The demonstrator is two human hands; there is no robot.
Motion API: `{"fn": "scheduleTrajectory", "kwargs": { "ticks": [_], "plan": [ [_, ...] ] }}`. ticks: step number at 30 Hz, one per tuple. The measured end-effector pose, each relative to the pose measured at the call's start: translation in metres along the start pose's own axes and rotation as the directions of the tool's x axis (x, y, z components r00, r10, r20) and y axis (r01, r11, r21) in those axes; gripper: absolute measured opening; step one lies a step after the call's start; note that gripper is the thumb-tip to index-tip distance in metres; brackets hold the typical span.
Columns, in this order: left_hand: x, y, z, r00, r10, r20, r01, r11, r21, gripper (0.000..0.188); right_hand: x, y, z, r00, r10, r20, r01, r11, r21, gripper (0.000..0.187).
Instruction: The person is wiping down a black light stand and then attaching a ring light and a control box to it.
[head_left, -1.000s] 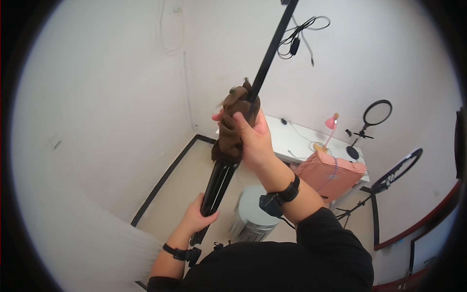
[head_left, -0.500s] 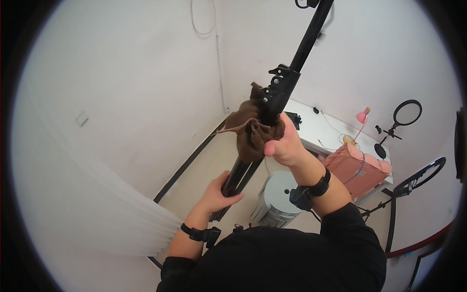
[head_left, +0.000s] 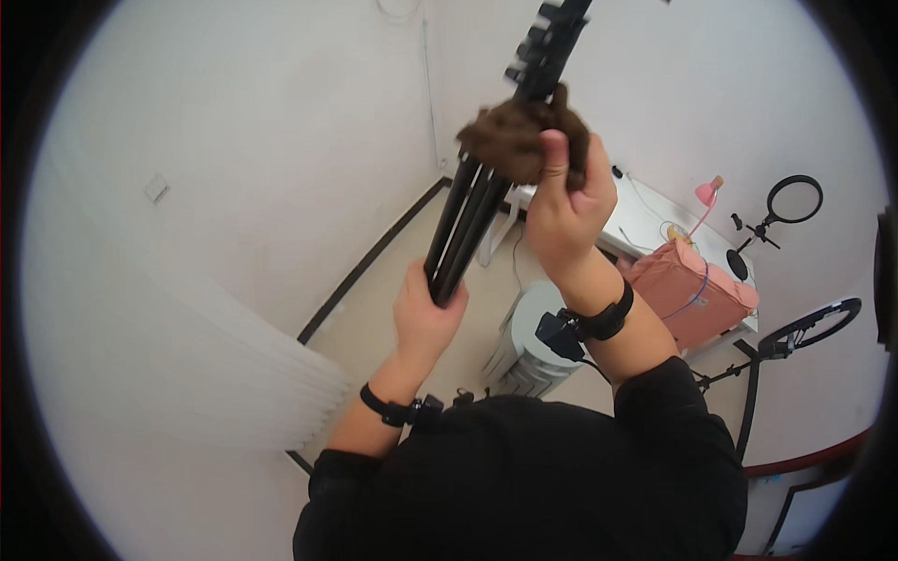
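A black tripod stand [head_left: 472, 220] is lifted in front of me, tilted, its legs folded together. Its upper end, with several clamps [head_left: 545, 51], runs out past the top edge. Near the lower end of the legs, my left hand [head_left: 427, 313] is closed around them. A brown cloth [head_left: 510, 140] is bunched about the stand just below the clamps. My right hand [head_left: 572, 208] grips this cloth from the right side, thumb pointing up; some of its fingers are hidden behind the cloth. Both cloth and hand look slightly blurred.
Below the stand is a round grey cabinet [head_left: 543, 318]. To the right, a white desk [head_left: 641, 220] bears a pink lamp [head_left: 706, 194] and a ring-shaped holder [head_left: 795, 198], with a pink-covered box [head_left: 687, 294] at its front. A black ring stand [head_left: 809, 327] is farther right; a white curtain [head_left: 262, 383] hangs left.
The stand has been raised toward the top of the view, both hands moving up with it. The cloth and my right hand have turned, the thumb now pointing upward.
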State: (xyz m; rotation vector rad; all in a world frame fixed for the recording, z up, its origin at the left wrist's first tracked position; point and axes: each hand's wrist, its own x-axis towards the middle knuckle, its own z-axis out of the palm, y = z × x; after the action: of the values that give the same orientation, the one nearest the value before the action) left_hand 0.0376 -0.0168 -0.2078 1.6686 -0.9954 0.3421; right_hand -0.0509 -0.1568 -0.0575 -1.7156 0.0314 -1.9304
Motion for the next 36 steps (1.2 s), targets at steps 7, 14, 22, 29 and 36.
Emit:
{"fn": "scheduleTrajectory", "kwargs": {
  "ticks": [7, 14, 22, 29, 36],
  "plan": [
    [0.006, 0.003, 0.004, 0.998, -0.037, -0.046, 0.033, 0.996, -0.078, 0.043, -0.063, 0.003, 0.009, 0.966, 0.154, 0.206, -0.206, 0.944, 0.259, 0.039],
    [0.007, -0.008, 0.006, 0.994, -0.063, -0.087, 0.054, 0.993, -0.103, 0.044, -0.067, 0.013, -0.019, 0.922, 0.050, 0.383, 0.036, 0.976, -0.214, 0.032],
    [0.006, -0.030, 0.033, 0.961, 0.113, -0.254, -0.080, 0.987, 0.138, 0.055, -0.038, -0.025, 0.050, 0.857, 0.441, 0.266, -0.501, 0.834, 0.231, 0.045],
    [0.020, -0.016, 0.010, 0.960, 0.196, -0.199, -0.219, 0.970, -0.102, 0.068, -0.024, -0.001, 0.033, 0.896, 0.372, 0.241, -0.442, 0.795, 0.415, 0.023],
    [0.030, -0.011, -0.019, 0.887, -0.090, 0.453, 0.262, 0.905, -0.334, 0.047, 0.008, -0.007, 0.014, 0.878, 0.219, 0.426, -0.444, 0.703, 0.555, 0.019]
  ]
}}
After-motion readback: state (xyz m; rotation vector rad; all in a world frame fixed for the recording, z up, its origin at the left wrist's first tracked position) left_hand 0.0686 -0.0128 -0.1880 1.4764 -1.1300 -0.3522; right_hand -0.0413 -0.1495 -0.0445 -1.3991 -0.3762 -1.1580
